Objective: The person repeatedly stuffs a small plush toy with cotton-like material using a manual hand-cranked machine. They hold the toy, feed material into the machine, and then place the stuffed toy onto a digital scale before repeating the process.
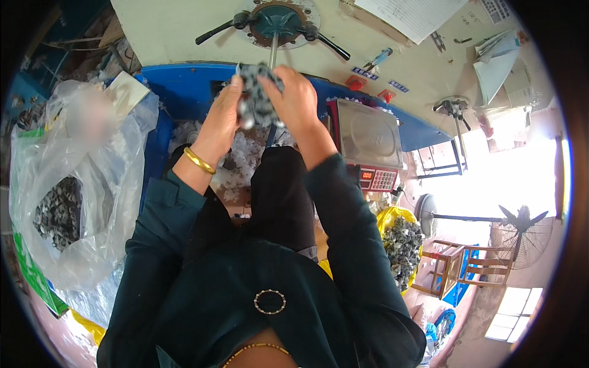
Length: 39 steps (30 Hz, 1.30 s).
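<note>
Between my two hands is a speckled grey, black and white clump of small pieces (259,98), held up in front of the machine on the bench. My left hand (223,116) grips its left side, fingers partly hidden behind it. On the other side my right hand (297,101) closes round the upper right part, with its fingers over the front. The clump is slightly blurred, so its exact kind is unclear. White fluffy scraps (236,165) lie in the blue-edged space below my hands.
A round metal fixture with black lever handles (276,21) is mounted on the pale bench (184,30). To the right sits a red weighing scale (371,138). Clear plastic bag (116,214) with dark pieces stands left; a yellow bag (392,216) of similar pieces stands right.
</note>
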Motion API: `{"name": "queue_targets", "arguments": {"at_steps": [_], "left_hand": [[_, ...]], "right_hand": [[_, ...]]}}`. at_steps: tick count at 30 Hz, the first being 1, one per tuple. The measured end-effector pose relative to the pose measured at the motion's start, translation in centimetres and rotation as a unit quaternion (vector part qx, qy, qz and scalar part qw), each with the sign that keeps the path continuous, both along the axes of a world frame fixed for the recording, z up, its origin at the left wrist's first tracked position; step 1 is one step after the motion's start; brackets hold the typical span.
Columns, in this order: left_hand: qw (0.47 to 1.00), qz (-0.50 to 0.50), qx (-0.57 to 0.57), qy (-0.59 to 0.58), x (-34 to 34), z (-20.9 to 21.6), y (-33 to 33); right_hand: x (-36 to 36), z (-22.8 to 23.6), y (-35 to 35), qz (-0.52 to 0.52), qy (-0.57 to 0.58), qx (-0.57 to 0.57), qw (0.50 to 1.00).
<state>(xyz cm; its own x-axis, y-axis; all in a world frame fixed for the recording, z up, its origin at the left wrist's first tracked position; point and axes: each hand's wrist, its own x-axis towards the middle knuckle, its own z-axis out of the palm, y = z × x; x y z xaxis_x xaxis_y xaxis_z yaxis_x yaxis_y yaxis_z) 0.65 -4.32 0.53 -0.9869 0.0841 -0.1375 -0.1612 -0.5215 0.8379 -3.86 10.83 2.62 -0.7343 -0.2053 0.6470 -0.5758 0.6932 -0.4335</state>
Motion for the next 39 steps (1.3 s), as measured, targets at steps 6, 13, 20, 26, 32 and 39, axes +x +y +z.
{"name": "queue_targets", "arguments": {"at_steps": [6, 13, 20, 26, 32, 39], "left_hand": [[0.979, -0.097, -0.161, 0.078, 1.5, 0.3, 0.4], [0.992, -0.115, -0.040, -0.026, -3.2, 2.1, 2.1], [0.986, -0.159, 0.004, -0.057, -2.5, 0.6, 2.2], [0.981, -0.189, -0.011, -0.037, -0.1, 0.0, 0.8], [0.988, -0.117, 0.057, -0.078, -0.9, -1.5, -1.5], [0.988, 0.061, -0.131, 0.046, 0.4, -2.0, 2.3]], "right_hand": [[-2.6, 0.4, 2.1, 0.168, -0.034, 0.033, 0.985], [-13.2, -1.2, 0.6, 0.087, 0.100, 0.044, 0.990], [-8.5, -1.0, 1.5, 0.078, 0.084, 0.023, 0.993], [-4.2, 0.2, 1.0, 0.111, 0.083, 0.021, 0.990], [-5.7, 0.1, -0.4, 0.023, 0.089, 0.076, 0.993], [-8.8, 0.5, -0.5, -0.033, 0.016, 0.110, 0.993]]}}
